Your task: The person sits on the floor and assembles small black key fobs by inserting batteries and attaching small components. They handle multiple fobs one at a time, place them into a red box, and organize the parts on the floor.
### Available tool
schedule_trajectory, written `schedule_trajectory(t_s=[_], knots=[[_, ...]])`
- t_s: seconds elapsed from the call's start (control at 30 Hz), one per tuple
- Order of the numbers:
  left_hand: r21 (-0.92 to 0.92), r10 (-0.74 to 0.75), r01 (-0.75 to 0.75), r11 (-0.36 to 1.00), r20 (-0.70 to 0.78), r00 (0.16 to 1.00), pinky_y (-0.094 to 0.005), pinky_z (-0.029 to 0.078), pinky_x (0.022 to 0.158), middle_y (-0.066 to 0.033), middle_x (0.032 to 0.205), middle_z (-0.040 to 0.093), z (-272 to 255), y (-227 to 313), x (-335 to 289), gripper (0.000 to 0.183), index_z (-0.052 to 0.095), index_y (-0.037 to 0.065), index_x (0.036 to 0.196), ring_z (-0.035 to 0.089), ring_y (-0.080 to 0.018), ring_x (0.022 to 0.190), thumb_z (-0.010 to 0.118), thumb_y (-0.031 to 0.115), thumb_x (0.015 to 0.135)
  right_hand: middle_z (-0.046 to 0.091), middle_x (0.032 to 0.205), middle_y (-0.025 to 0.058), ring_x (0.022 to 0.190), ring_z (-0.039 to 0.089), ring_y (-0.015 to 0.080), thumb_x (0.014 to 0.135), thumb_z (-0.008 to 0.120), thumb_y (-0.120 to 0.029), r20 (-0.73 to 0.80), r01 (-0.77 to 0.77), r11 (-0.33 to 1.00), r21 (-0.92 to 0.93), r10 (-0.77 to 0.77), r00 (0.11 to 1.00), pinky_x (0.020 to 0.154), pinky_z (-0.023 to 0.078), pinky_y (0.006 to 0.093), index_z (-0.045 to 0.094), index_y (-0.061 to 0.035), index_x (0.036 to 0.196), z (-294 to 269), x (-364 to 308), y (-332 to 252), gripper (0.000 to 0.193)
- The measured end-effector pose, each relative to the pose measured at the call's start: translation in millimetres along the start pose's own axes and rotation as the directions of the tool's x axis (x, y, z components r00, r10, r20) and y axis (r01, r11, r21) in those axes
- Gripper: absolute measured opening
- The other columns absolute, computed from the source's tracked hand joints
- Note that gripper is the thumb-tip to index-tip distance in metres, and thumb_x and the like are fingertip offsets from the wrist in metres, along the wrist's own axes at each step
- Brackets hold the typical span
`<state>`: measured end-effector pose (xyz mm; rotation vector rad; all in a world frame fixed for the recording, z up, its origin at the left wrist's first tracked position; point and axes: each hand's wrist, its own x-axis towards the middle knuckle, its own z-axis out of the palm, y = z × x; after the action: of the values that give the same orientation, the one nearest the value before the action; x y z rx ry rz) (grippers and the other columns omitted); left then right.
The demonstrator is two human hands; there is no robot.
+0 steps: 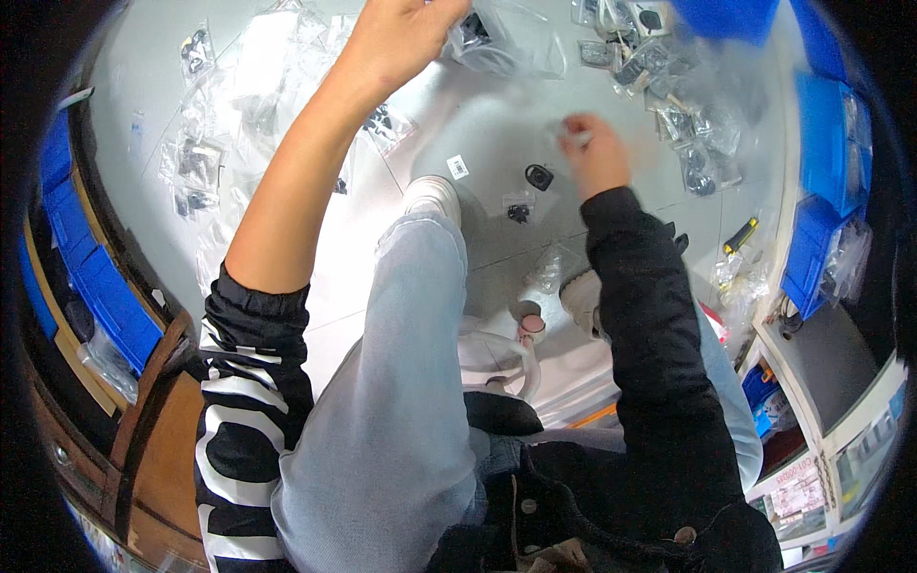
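Observation:
My left hand (406, 38) reaches to the top edge, its fingers curled at the rim of a clear plastic bag (521, 53) with a black item inside. Part of that hand is cut off by the picture's edge. My right hand (600, 160) is smeared by motion above the floor, fingers pinched together; a pale blur at the tips is too indistinct to name. Between the hands, on the floor, lie a round black part with a ring-like face (539, 177), a small clear bag of black pieces (518, 208) and a white label (458, 167).
Many clear bags of parts (196, 162) lie on the left of the floor, more bagged parts (697, 134) on the right. Blue bins (807, 253) line the right side, others (110, 301) the left. A yellow-and-black cutter (740, 235) and a stool base (516, 358) are nearby.

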<state>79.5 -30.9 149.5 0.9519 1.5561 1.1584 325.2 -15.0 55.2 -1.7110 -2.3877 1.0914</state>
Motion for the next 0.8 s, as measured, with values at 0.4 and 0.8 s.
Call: schedule_trajectory(t_s=[0.4,0.8], knots=[[0.341,0.060,-0.009,0.940,-0.138,0.989,-0.0208,0.040,0.048,-0.0061,0.070,0.060,-33.8,-15.3,23.4,0.020,0.060,-0.004,0.093,0.050,-0.0094,0.053,0.050,0.008,0.081,0.053,0.081,0.0109,0.076,0.055,0.0233,0.070,0.066,-0.012,0.192,-0.273,0.953,0.134,0.245,0.950,0.065,0.045,0.0333,0.046,-0.0050,0.093,66.0,-15.7,23.0,0.031],[0.499,0.446,-0.354,0.791,-0.076,0.892,-0.0229,0.042,0.055,-0.0067,0.074,0.061,3.5,-3.5,-12.8,0.013,0.064,0.004,0.088,0.054,-0.0134,0.061,0.055,0.006,0.078,0.052,0.089,0.0064,0.068,0.056,0.0148,0.065,0.070,-0.008,-0.524,0.461,0.839,0.289,-0.264,0.809,0.052,0.044,0.0251,0.050,-0.0047,0.097,-48.5,-8.8,-119.1,0.038]])
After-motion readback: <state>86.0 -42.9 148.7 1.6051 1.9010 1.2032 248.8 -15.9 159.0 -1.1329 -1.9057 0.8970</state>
